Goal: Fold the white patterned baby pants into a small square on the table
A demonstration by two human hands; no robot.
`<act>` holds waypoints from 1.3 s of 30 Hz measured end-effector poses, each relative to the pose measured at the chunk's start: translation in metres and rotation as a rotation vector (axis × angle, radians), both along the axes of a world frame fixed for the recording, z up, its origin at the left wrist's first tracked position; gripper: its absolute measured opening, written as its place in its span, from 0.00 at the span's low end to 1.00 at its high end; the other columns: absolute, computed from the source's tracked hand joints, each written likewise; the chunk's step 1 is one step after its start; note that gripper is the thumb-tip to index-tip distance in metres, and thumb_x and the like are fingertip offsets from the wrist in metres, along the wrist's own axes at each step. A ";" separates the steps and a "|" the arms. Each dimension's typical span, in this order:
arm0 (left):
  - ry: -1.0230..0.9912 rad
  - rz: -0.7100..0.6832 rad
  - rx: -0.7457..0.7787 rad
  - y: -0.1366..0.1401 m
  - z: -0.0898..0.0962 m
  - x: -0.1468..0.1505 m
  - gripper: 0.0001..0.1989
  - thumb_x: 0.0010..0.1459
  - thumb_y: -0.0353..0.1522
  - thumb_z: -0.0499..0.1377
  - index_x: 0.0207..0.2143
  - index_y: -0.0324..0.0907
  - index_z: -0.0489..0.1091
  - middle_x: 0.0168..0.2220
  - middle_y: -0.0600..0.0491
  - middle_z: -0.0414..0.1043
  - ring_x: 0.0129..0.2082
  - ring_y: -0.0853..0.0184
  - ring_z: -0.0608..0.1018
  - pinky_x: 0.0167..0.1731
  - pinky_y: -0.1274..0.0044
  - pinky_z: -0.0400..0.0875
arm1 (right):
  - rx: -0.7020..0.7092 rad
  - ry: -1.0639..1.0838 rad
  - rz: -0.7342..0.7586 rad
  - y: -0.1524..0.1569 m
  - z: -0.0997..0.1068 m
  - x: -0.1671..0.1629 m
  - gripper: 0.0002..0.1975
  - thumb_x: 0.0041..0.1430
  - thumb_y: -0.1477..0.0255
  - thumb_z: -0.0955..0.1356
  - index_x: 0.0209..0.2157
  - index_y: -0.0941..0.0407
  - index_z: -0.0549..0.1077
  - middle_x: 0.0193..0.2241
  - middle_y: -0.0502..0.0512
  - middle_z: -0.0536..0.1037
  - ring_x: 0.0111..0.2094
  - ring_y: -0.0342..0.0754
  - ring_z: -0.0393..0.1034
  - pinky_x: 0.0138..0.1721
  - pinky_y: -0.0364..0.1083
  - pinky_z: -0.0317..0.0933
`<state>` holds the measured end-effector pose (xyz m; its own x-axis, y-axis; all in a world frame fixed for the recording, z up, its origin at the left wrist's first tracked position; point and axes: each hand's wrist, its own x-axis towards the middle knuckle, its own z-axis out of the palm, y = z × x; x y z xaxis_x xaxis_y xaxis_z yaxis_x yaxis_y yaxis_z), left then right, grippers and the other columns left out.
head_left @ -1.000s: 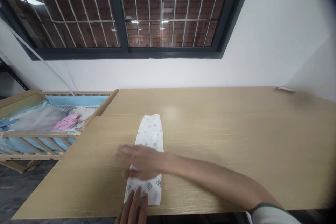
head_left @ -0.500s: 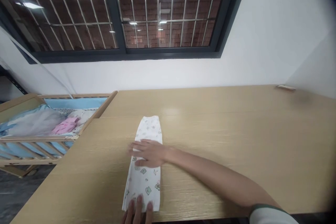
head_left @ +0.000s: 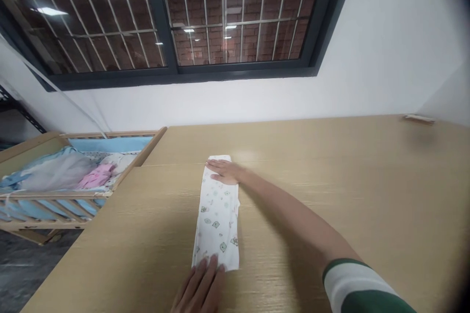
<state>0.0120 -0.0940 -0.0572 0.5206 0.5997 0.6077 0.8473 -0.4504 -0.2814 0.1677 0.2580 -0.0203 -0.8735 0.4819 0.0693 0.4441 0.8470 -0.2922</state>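
Observation:
A white cloth (head_left: 216, 215) with a small printed pattern lies folded into a long strip on the wooden tabletop. My right hand (head_left: 225, 171) rests flat across its far end, fingers stretched toward the left. At the near end, my left hand (head_left: 203, 283) touches the cloth's edge with its fingertips, the fingers extended and lying flat. Neither hand grips the fabric. Part of the far end is hidden beneath my right hand.
The wide wooden table (head_left: 312, 195) reaches back to the white wall under a barred window (head_left: 238, 19). A wooden crib (head_left: 55, 195) with blue lining and bundled bedding stands to the left. A small flat object (head_left: 418, 119) lies at the far right corner.
My right hand has slid from the cloth's middle to its far end. The cloth has shifted away from me and slightly right, with my left hand following at its near edge.

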 end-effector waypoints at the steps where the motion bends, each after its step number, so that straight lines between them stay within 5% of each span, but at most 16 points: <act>1: 0.012 -0.029 -0.006 0.008 -0.001 0.000 0.24 0.59 0.24 0.50 0.57 0.43 0.70 0.56 0.55 0.73 0.52 0.66 0.77 0.47 0.75 0.74 | 0.015 -0.004 -0.004 0.006 0.000 0.003 0.33 0.71 0.54 0.55 0.70 0.55 0.52 0.70 0.54 0.49 0.71 0.52 0.39 0.70 0.53 0.35; 8: -0.054 -0.077 -0.151 0.043 0.009 0.021 0.24 0.59 0.28 0.52 0.59 0.38 0.67 0.58 0.50 0.71 0.54 0.61 0.76 0.50 0.73 0.74 | 0.133 -0.063 0.002 0.047 0.002 0.019 0.31 0.71 0.56 0.54 0.70 0.54 0.53 0.70 0.54 0.51 0.70 0.51 0.43 0.69 0.52 0.38; 12: -0.104 -0.103 -0.271 0.052 0.030 0.028 0.24 0.57 0.25 0.52 0.56 0.37 0.67 0.56 0.47 0.73 0.52 0.58 0.77 0.48 0.69 0.76 | 0.262 -0.048 0.052 0.043 0.017 0.015 0.29 0.70 0.60 0.57 0.68 0.57 0.57 0.68 0.59 0.56 0.69 0.54 0.47 0.68 0.54 0.40; 17: -0.146 -0.205 -0.511 0.070 0.060 0.003 0.18 0.61 0.23 0.52 0.52 0.42 0.69 0.51 0.51 0.76 0.47 0.62 0.78 0.48 0.68 0.75 | 0.441 0.019 0.099 -0.036 0.045 0.017 0.25 0.67 0.69 0.61 0.63 0.62 0.62 0.62 0.70 0.64 0.62 0.59 0.59 0.61 0.58 0.52; 21: -0.136 -0.226 -0.591 0.083 0.065 -0.021 0.12 0.65 0.25 0.54 0.49 0.44 0.71 0.48 0.52 0.76 0.44 0.61 0.77 0.43 0.68 0.74 | 0.275 0.047 0.009 -0.136 0.054 0.048 0.15 0.70 0.67 0.59 0.45 0.58 0.73 0.41 0.61 0.76 0.43 0.52 0.70 0.47 0.52 0.63; 25: -0.066 -0.289 -0.621 0.087 0.066 -0.028 0.08 0.67 0.30 0.57 0.47 0.45 0.71 0.44 0.53 0.76 0.41 0.62 0.78 0.42 0.69 0.73 | 0.131 0.045 0.021 -0.206 0.051 0.082 0.12 0.68 0.63 0.64 0.41 0.57 0.74 0.37 0.57 0.75 0.41 0.51 0.70 0.46 0.50 0.65; 34: 0.106 -0.314 -0.402 0.086 0.070 -0.021 0.14 0.63 0.21 0.54 0.50 0.38 0.67 0.39 0.50 0.76 0.34 0.64 0.76 0.37 0.72 0.74 | 0.366 -0.018 -0.042 -0.234 0.028 0.086 0.14 0.63 0.83 0.62 0.46 0.59 0.73 0.41 0.66 0.76 0.43 0.58 0.70 0.40 0.53 0.67; 39: -0.148 -0.373 -0.428 0.067 0.070 -0.013 0.13 0.63 0.22 0.52 0.49 0.41 0.67 0.34 0.52 0.75 0.33 0.66 0.77 0.35 0.75 0.74 | 0.220 0.024 -0.048 -0.250 0.053 0.090 0.08 0.62 0.78 0.64 0.39 0.54 0.73 0.35 0.60 0.76 0.38 0.55 0.71 0.38 0.52 0.67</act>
<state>-0.0014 -0.0268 0.0132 0.6717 0.6002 0.4342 0.6259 -0.7734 0.1009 0.2579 0.0082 0.0326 -0.8467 0.4940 0.1976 0.4809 0.8694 -0.1132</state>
